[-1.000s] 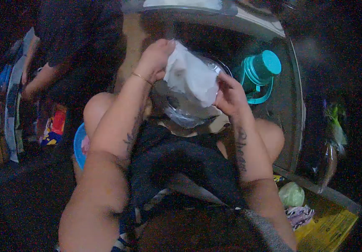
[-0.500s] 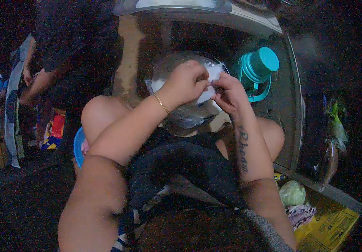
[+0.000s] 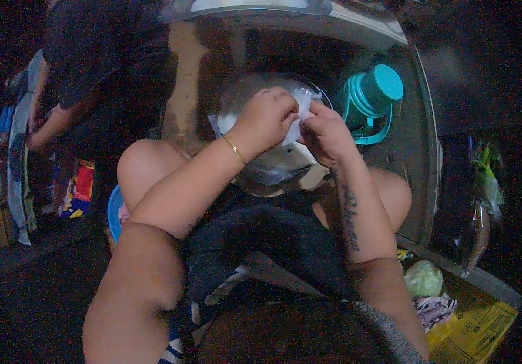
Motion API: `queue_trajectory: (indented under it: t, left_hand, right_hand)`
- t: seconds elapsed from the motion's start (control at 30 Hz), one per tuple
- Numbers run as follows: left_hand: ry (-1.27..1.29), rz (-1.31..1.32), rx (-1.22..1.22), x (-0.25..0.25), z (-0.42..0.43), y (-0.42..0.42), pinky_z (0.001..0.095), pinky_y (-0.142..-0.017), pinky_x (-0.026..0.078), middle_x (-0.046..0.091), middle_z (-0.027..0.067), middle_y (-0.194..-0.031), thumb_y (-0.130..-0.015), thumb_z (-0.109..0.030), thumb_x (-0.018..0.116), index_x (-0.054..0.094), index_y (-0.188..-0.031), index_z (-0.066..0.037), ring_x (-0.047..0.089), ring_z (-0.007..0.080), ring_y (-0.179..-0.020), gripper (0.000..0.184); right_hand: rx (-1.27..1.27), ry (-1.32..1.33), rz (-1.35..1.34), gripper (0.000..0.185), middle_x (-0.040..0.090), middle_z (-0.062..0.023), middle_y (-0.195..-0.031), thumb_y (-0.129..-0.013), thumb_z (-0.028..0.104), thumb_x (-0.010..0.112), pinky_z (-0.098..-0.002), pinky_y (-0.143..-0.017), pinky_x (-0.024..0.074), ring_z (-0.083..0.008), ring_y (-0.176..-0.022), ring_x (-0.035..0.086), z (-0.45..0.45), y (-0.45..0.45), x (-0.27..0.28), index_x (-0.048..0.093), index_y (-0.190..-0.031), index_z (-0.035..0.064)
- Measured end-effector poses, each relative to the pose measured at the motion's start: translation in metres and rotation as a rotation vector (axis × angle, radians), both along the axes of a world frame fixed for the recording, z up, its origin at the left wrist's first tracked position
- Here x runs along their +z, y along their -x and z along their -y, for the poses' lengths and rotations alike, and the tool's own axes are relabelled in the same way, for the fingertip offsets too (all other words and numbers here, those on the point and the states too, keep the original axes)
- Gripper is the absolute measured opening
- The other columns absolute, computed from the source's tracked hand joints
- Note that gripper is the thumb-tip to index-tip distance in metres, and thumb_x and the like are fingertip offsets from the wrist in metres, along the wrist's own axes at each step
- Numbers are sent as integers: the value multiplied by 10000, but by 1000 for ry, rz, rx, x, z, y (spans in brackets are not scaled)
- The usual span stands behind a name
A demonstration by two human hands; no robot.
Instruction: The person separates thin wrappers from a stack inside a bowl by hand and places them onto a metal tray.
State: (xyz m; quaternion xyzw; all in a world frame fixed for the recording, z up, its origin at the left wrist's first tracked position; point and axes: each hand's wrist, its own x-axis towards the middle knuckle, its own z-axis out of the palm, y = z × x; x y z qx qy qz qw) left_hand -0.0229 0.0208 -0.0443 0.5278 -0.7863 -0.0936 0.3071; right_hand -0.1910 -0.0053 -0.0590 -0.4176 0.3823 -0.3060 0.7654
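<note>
My left hand (image 3: 267, 116), with a ring and a gold bracelet, pinches one side of a thin white sheet (image 3: 292, 134). My right hand (image 3: 329, 134) holds the other side, thumb and fingers closed on it. Whether the sheet is paper or plastic, I cannot tell. Both hands are above a round, shiny basin (image 3: 255, 80) between my knees. Clear crumpled plastic (image 3: 276, 168) shows in or over the basin, and a pale piece (image 3: 314, 177) lies at its near right edge. My hands hide much of the basin's inside.
A turquoise jug (image 3: 367, 100) with a handle stands right of the basin. Another person (image 3: 100, 73) is at the left. A blue tub (image 3: 115, 212) sits by my left knee. At lower right lie a pale green round vegetable (image 3: 423, 278), a patterned cloth (image 3: 435, 310) and yellow packaging (image 3: 476, 330).
My right hand has turned slightly, and its thumb now lies further over the sheet. The sheet has shifted and looks more bunched between my hands. My left hand has hardly moved.
</note>
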Motion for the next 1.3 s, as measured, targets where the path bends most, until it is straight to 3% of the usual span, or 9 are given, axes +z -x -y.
queue_trajectory:
  t: [0.1, 0.27, 0.4, 0.47, 0.77, 1.0, 1.1, 1.2, 1.3]
  left_hand:
    - [150, -27, 3, -6, 0, 5, 454, -700, 482, 597, 143, -849, -753, -130, 630, 598, -798, -65, 580, 364, -785, 85]
    - [124, -16, 20, -12, -4, 11, 455, -673, 489, 598, 154, -848, -760, -128, 607, 576, -806, -56, 589, 371, -774, 91]
    - [152, 16, 31, -13, -3, 15, 451, -678, 487, 599, 162, -844, -754, -117, 599, 558, -800, -55, 586, 365, -770, 88]
    - [83, 51, 13, -12, -1, 13, 446, -781, 478, 614, 180, -934, -787, -127, 588, 581, -961, -31, 589, 364, -863, 199]
    - [-3, -162, 4, -17, 10, 8, 411, -811, 465, 627, 153, -927, -805, -126, 583, 635, -941, -42, 586, 348, -872, 168]
    - [-176, -359, 97, -14, 10, 5, 365, -768, 481, 632, 129, -912, -823, -169, 608, 625, -937, -46, 610, 285, -868, 168]
    - [50, -327, 45, -9, 18, 2, 330, -712, 487, 633, 96, -868, -825, -201, 633, 615, -917, -50, 615, 216, -811, 177]
    - [-561, -449, 37, 11, 12, -5, 305, -685, 481, 623, 65, -812, -818, -223, 658, 606, -890, -52, 591, 159, -764, 192]
    - [-431, -420, 30, 0, 14, -7, 299, -683, 472, 613, 47, -784, -817, -239, 670, 601, -860, -55, 565, 123, -755, 201]
  right_hand:
    - [-10, 33, -65, 333, 611, -66, -1010, -795, -26, 461, -295, -715, 538, -162, -851, 616, -1, 0, 2, 527, -1118, 21]
    - [-240, -138, 105, 329, 620, -36, -838, -806, 1, 459, -244, -497, 451, -122, -604, 559, -14, -14, 16, 566, -1114, 43]
    - [-165, -81, 77, 320, 617, -36, -818, -813, 11, 465, -238, -462, 438, -111, -590, 548, -8, -11, -11, 568, -1114, 48]
    - [-145, -27, 5, 314, 616, -38, -808, -818, 16, 466, -234, -451, 436, -107, -587, 546, -5, -8, -19, 572, -1112, 50]
    - [-158, -108, 112, 373, 644, -91, -936, -809, 6, 447, -287, -639, 526, -180, -765, 627, -9, -7, 11, 561, -1164, 21]
    - [-126, -41, 38, 377, 634, -88, -958, -776, -22, 439, -288, -665, 532, -174, -774, 627, -1, 3, 11, 559, -1132, 9]
    - [-84, 32, -5, 402, 620, -87, -974, -745, -53, 452, -268, -627, 539, -152, -748, 628, 6, 12, 12, 523, -1137, 2]
    - [-117, -26, 116, 372, 625, -109, -972, -751, -58, 496, -292, -645, 543, -181, -785, 640, 5, 12, 17, 518, -1120, -22]
    - [-151, -92, 196, 336, 628, -119, -970, -771, -39, 549, -313, -663, 549, -206, -805, 645, 3, 9, 17, 518, -1106, -31]
